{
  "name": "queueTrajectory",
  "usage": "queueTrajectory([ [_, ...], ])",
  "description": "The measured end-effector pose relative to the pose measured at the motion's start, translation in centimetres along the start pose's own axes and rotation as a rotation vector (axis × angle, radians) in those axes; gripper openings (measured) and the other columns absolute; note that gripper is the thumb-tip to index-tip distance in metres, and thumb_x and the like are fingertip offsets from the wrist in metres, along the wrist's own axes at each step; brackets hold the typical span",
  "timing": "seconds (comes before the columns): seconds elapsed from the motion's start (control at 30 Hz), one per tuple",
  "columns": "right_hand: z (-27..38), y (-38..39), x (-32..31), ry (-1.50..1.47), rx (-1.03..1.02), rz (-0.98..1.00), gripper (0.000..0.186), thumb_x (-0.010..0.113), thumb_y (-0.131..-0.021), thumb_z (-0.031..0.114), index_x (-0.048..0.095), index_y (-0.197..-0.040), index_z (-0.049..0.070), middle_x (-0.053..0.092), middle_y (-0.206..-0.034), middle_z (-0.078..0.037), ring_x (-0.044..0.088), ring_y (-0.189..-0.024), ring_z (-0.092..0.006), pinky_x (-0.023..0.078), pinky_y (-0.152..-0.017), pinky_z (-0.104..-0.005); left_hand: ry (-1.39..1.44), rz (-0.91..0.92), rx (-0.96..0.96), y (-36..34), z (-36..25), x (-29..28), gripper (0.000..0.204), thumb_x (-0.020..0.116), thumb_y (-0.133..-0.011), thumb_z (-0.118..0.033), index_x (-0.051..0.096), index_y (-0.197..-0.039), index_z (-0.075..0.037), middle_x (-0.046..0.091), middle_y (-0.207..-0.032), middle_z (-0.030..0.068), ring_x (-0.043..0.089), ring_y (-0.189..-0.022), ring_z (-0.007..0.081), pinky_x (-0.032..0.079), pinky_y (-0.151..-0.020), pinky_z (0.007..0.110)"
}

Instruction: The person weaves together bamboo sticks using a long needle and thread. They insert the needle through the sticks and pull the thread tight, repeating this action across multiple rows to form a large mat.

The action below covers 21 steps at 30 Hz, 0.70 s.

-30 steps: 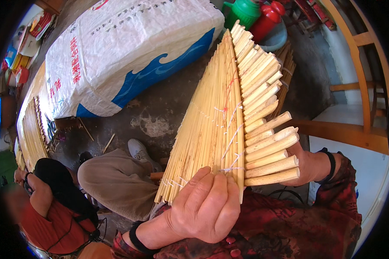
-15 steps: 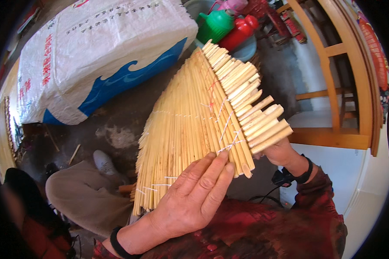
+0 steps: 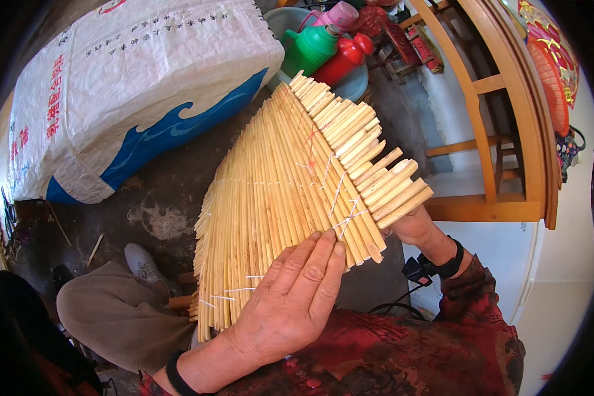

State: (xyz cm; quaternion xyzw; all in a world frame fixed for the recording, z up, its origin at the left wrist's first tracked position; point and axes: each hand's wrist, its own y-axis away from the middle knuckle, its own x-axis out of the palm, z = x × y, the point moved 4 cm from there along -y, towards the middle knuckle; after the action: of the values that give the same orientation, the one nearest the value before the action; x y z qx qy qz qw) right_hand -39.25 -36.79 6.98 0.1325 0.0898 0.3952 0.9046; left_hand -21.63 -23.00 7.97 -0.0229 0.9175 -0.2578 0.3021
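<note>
many straight, pale-yellow round stalks (image 3: 247, 214) are already joined by thin white thread (image 3: 337, 195) into a fan-shaped panel (image 3: 290, 211) before the dark-red patterned shirt (image 3: 402, 346), though the thick stalk ends (image 3: 402, 198) at its right stand uneven (not levelled, by the look of it). the left hand (image 3: 287, 294) lies flat on the panel, fingers extended; the right hand (image 3: 414, 228) is by those ends, its closure hidden, so i cannot tell.

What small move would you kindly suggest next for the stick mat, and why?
Perhaps the right hand could nudge the stick ends more level: they jut out unevenly, that hand is partly behind them, and the left hand lies on the stick mat.
</note>
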Motion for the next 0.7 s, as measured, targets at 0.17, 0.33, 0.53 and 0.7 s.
queueTrajectory([
  [0.17,0.2,0.0,-0.1,-0.019,0.059,-0.006,0.020,0.057,-0.090,0.015,0.058,-0.107,0.006,0.056,-0.069,-0.003,0.051,-0.056,-0.0096,0.042,-0.048,-0.0240,-0.001,-0.012,-0.001,-0.1,0.0,0.0,0.043,0.056,-0.073,0.001,0.050,-0.114,0.013,0.052,-0.115,0.0283,0.056,-0.101,0.0377,0.047,-0.086,0.041],
  [0.33,0.4,0.1,0.2,-0.023,0.051,-0.011,0.018,0.057,-0.091,0.013,0.058,-0.106,0.006,0.055,-0.069,-0.002,0.051,-0.058,-0.0090,0.042,-0.049,-0.0236,-0.010,0.000,-0.025,-0.1,-0.1,-0.1,0.043,0.060,-0.074,0.000,0.050,-0.114,0.012,0.053,-0.115,0.0270,0.056,-0.099,0.0369,0.047,-0.085,0.042],
  [0.53,2.1,-0.1,1.4,0.289,0.042,-0.013,0.015,0.054,-0.091,0.008,0.059,-0.105,0.005,0.053,-0.069,0.001,0.047,-0.057,-0.0067,0.039,-0.049,-0.0225,-0.205,-0.067,-0.032,-0.5,0.0,0.6,0.042,0.054,-0.078,-0.012,0.051,-0.114,0.008,0.055,-0.112,0.0212,0.057,-0.099,0.0301,0.047,-0.083,0.040],
  [0.7,3.6,0.2,3.0,0.375,0.030,0.036,0.013,0.051,-0.093,0.009,0.058,-0.103,0.004,0.051,-0.067,0.001,0.045,-0.054,-0.0068,0.039,-0.048,-0.0234,-0.270,-0.124,-0.018,-1.6,-0.7,0.0,0.035,0.059,-0.076,-0.008,0.054,-0.107,0.008,0.056,-0.102,0.0188,0.059,-0.088,0.0286,0.049,-0.074,0.038],
])
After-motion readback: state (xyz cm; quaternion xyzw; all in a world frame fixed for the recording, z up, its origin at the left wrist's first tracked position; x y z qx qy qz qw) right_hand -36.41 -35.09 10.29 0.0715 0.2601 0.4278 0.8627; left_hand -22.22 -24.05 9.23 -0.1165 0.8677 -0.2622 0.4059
